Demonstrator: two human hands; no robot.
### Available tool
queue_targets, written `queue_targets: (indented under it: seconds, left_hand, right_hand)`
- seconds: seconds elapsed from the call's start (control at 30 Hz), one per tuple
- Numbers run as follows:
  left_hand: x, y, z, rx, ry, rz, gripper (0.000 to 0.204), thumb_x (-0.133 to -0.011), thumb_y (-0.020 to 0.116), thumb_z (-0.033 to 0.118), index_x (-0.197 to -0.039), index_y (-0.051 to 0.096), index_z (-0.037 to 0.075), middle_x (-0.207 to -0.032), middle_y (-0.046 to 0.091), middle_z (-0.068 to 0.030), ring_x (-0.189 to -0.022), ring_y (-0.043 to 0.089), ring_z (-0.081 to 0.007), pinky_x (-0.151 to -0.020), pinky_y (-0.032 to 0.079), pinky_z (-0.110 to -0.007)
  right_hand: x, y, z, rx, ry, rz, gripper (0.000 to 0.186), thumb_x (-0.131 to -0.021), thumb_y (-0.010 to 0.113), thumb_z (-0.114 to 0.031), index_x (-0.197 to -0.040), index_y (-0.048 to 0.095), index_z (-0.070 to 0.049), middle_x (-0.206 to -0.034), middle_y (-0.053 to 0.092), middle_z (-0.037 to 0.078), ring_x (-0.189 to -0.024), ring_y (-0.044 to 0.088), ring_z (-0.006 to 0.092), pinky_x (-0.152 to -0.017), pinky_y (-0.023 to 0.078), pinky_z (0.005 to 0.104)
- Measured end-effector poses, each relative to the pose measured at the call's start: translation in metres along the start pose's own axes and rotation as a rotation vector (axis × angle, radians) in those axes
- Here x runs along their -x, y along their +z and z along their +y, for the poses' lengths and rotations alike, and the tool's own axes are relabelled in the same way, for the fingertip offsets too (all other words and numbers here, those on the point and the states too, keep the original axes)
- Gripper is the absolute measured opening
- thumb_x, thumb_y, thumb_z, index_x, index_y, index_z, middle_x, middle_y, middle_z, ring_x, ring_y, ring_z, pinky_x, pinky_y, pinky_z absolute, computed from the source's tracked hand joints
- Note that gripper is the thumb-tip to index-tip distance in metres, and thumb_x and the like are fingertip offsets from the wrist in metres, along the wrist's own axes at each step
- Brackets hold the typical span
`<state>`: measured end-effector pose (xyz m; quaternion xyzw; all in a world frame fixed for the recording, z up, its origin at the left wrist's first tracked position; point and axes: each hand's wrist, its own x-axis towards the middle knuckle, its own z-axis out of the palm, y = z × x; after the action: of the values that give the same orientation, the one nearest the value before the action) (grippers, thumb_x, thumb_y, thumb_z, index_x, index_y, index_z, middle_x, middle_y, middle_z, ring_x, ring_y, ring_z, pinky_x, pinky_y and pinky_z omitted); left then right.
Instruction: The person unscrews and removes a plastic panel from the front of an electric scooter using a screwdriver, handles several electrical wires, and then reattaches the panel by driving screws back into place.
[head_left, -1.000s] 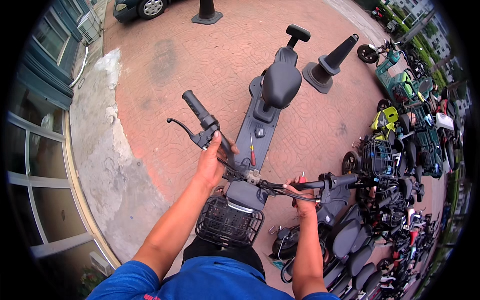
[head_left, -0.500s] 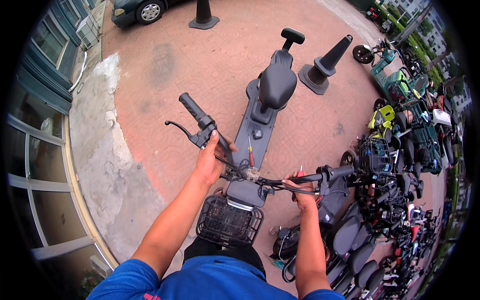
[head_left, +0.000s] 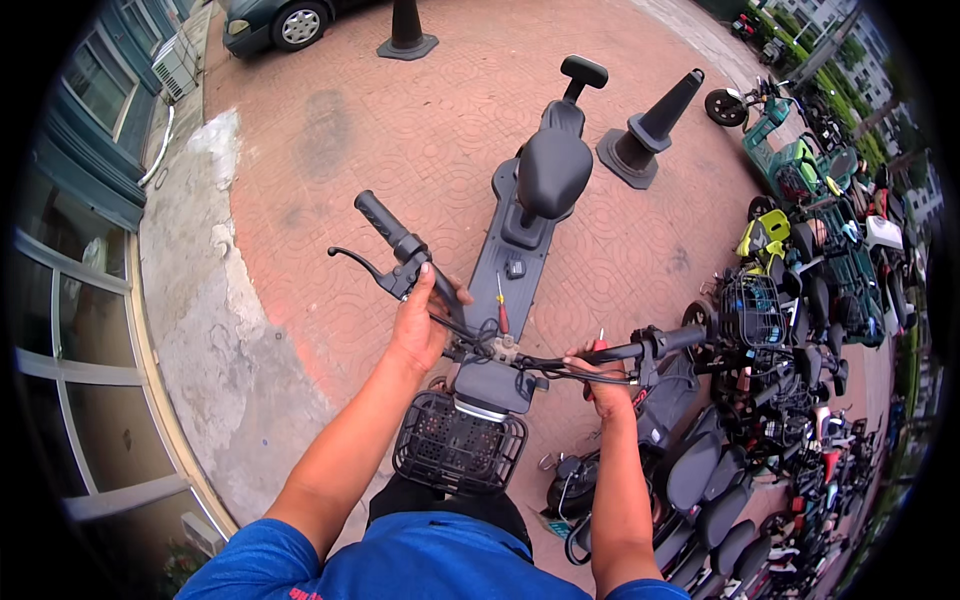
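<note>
A black electric scooter stands in front of me, its seat away from me and its wire basket near my body. My left hand is closed round the left arm of the handlebar, just inside the brake lever. On the bar's right arm, my right hand is wrapped near the cables, with a red-handled tool also in its grasp; its tip is too small to identify. A screwdriver with a red handle lies on the scooter's footboard, near a small black block.
Two dark traffic cones stand on the red paving beyond the scooter. Rows of parked scooters crowd the right side. Glass windows line the left, and a dark car is parked at the far left.
The handlebar has turned very slightly: its left end is a little nearer to me, its right end a little farther. Both hands keep their hold.
</note>
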<state>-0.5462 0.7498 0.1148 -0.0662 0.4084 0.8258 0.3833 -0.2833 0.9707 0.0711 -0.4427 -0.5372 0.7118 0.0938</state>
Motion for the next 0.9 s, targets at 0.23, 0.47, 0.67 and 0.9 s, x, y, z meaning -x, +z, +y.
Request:
queue_targets:
  seconds: [0.23, 0.47, 0.67, 0.9]
  left_hand:
    - [0.0, -0.001, -0.005, 0.074, 0.023, 0.02, 0.052, -0.104, 0.068, 0.058, -0.1, 0.069, 0.006, -0.09, 0.074, -0.0115, -0.092, 0.071, -0.0262, -0.092, 0.055, -0.042]
    - [0.003, 0.004, -0.003, 0.084, 0.027, 0.0, 0.05, -0.105, 0.067, 0.056, -0.099, 0.069, 0.006, -0.089, 0.072, -0.0111, -0.09, 0.07, -0.0259, -0.091, 0.055, -0.041]
    - [0.001, 0.003, -0.004, 0.091, 0.019, 0.023, 0.047, -0.107, 0.067, 0.052, -0.098, 0.068, 0.005, -0.092, 0.071, -0.0096, -0.089, 0.069, -0.0245, -0.091, 0.057, -0.043]
    - [0.0, -0.001, -0.005, 0.121, 0.028, -0.001, 0.044, -0.106, 0.069, 0.05, -0.098, 0.066, 0.006, -0.093, 0.07, -0.0087, -0.088, 0.069, -0.0249, -0.092, 0.057, -0.044]
  right_hand:
    - [0.005, 0.008, 0.001, -0.007, -0.108, 0.028, 0.037, -0.082, 0.092, -0.013, -0.103, 0.062, -0.008, -0.096, 0.075, 0.006, -0.063, 0.063, 0.0098, -0.041, 0.039, 0.0242]
    - [0.029, -0.028, 0.035, 0.224, 0.055, -0.045, 0.03, -0.091, 0.084, -0.021, -0.112, 0.07, -0.003, -0.083, 0.067, 0.003, -0.06, 0.058, 0.014, -0.047, 0.042, 0.0309]
    - [0.07, -0.033, 0.039, 0.919, 0.291, -0.304, 0.047, -0.091, 0.082, -0.033, -0.123, 0.07, -0.001, -0.093, 0.074, 0.017, -0.084, 0.072, 0.0304, -0.068, 0.056, 0.045]
    - [0.131, 0.01, -0.048, 1.189, 0.14, -0.443, 0.055, -0.093, 0.08, -0.042, -0.123, 0.069, 0.003, -0.117, 0.075, 0.028, -0.114, 0.07, 0.0463, -0.098, 0.055, 0.0501]
